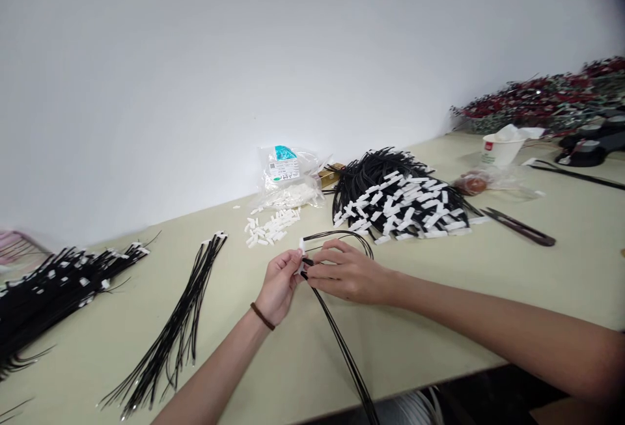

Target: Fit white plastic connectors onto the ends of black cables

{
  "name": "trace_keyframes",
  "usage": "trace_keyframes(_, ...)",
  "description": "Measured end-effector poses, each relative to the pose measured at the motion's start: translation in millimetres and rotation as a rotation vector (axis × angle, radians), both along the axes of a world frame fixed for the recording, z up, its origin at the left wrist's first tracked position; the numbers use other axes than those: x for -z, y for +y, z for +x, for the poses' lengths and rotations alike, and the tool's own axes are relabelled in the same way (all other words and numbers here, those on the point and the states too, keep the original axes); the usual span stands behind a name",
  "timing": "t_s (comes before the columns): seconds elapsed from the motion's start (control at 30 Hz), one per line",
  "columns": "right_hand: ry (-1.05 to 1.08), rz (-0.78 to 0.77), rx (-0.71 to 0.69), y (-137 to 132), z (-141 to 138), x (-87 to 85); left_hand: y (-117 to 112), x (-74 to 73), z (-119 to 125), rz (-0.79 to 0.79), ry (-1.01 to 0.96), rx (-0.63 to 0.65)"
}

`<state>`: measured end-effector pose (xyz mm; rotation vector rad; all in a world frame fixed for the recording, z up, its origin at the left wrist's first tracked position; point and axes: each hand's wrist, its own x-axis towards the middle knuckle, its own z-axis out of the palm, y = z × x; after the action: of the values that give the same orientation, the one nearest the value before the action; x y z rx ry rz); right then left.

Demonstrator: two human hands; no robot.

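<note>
Nearest: black wires (338,334), a few thin strands, run down from the hands and over the table's (576,269) near edge. Likely light, springy, a little slick; they bend easily but want to spring back.

Left hand (280,282): thumb and fingers pinch a white connector (301,245), upright at the fingertips. A second white piece shows lower, mostly covered. Right hand (349,272): fingers bent, tips at the wires just beside the connector; thumb hidden, so cannot tell whether it grips. A wire loop arcs out beyond its knuckles.

Connector looks like small, hard, light plastic. Best hold, I judge: its flat sides, with the wires taken close behind it; farther back they would flex. Thin strands probably dislike sharp kinks.

Around: a loose bundle (195,301) lies left of the left forearm, a thicker heap (63,288) beyond that. Past the hands, scattered white bits (273,224), then a clear bag (288,178). Right of these, a big pile (385,174), white ends toward the hands; snips (520,226) beside it. Paper cup (502,151) farther off. The loop, near the pile, could snag there; otherwise little stands in the way.
</note>
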<state>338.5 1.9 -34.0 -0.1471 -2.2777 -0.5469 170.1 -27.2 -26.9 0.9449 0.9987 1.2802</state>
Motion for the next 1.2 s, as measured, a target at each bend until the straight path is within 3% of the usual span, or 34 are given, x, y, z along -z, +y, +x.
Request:
trace_keyframes(0.1, 0.043, -0.087, -0.048, 0, -2, 0.4, 0, -0.3, 0, 0.000, -0.006, -0.002)
trace_keyframes(0.17, 0.112, -0.237, -0.115, -2, -3, -1.9, 0, -0.4, 0, 0.015, -0.010, -0.006)
trace_keyframes(0.37, 0.596, -1.129, -0.258, -9, 4, -28.6, 3, -0.4, -3, 0.037, 0.017, -0.041)
trace_keyframes(0.47, 0.975, -1.400, -0.409, 2, 19, -45.1, 4, -0.3, -4, 0.035, 0.045, -0.086)
trace_keyframes(0.53, 1.210, -1.384, -0.384, 16, 31, -52.6, 5, -0.1, -5, 0.039, 0.066, -0.109)
trace_keyframes(0.6, 1.373, -1.260, -0.265, 29, 42, -56.2, 5, 0.2, -5, 0.042, 0.083, -0.127)
trace_keyframes(0.67, 1.397, -1.091, -0.115, 36, 48, -55.6, 6, 0.6, -5, 0.041, 0.091, -0.133)
trace_keyframes(0.77, 1.142, -0.831, 0.089, 32, 45, -47.6, 6, 1.1, -5, 0.043, 0.088, -0.127)
trace_keyframes(0.9, 0.655, -0.583, 0.146, 13, 24, -28.4, 5, 1.1, -4, 0.046, 0.082, -0.108)
trace_keyframes(1.03, 0.424, -0.518, 0.160, 0, 8, -12.9, 3, -0.5, -2, 0.062, 0.080, -0.074)
trace_keyframes(1.2, 0.375, -0.521, 0.153, -4, 2, -9.0, 1, -1.6, 0, 0.087, 0.078, -0.042)
